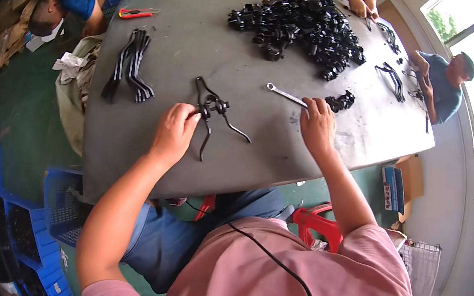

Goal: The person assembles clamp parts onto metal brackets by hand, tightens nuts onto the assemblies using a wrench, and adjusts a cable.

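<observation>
My left hand [173,134] is closed at the left side of a black assembly [215,106], its thumb and fingertips pinching the edge. The assembly lies on the grey table with a clamp-like middle and several bent black arms spreading from it. Over to the right, my right hand [317,126] is closed on the end of a silver wrench [285,95], whose ring end points left. Just beyond this hand sits a small heap of black parts [340,101]. At left on the table, a bundle of bent black rods [133,65] lies side by side.
A large pile of black clamp parts [302,27] covers the table's far middle. A red cutter [136,13] lies far left; bent rods [393,82] lie at right. Co-workers sit or stoop around the table. A blue basket [62,205] and red stool [318,223] are near my legs.
</observation>
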`<state>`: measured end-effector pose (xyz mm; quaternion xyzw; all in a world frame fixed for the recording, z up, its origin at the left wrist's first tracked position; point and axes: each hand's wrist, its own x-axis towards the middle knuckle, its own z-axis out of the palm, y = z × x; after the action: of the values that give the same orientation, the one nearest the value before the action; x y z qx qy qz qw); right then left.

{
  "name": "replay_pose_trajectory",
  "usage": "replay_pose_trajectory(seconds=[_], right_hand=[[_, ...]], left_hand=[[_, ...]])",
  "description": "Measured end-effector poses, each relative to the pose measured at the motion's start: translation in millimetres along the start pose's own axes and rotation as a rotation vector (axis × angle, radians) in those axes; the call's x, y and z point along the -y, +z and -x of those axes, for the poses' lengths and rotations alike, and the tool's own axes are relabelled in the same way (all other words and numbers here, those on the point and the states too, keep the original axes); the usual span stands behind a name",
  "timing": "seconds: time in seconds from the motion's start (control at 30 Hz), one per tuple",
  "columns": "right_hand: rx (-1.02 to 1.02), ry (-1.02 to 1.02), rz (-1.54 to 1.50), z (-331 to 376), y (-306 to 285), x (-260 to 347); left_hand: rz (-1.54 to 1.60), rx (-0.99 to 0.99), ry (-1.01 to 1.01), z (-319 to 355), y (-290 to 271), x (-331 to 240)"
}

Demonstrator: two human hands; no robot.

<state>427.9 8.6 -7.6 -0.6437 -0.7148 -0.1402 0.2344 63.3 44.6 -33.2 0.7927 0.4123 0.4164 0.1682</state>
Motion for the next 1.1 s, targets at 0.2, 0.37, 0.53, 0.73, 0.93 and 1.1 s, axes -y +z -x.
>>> replay_pose_trajectory(seconds=[0.2,0.37,0.53,0.73,0.93,1.1], right_hand=[[0.209,-0.090,-0.104,-20.6,-2.3,-40.0],[0.547,-0.100,0.133,-55.2,29.8,-29.7],[0.664,-0.139,-0.023,-90.4,21.8,-4.0],[0.716,0.300,-1.183,-116.8,-23.4,106.7],[1.115,0.288,-1.048,-155.1,19.8,169.9],[1.308,0.363,-1.068,-185.7,51.6,169.4]], left_hand=[[-0.055,0.218,-0.140,-0.7,-22.8,-6.1],[-0.044,0.395,-0.192,-26.2,-35.3,1.2],[-0.118,0.456,-0.206,-14.9,-23.7,17.0],[-0.166,0.436,-0.181,-12.8,-16.5,24.4],[-0.175,0.383,-0.186,-8.9,-14.6,30.5],[-0.130,0.387,-0.199,-15.2,-14.1,24.7]])
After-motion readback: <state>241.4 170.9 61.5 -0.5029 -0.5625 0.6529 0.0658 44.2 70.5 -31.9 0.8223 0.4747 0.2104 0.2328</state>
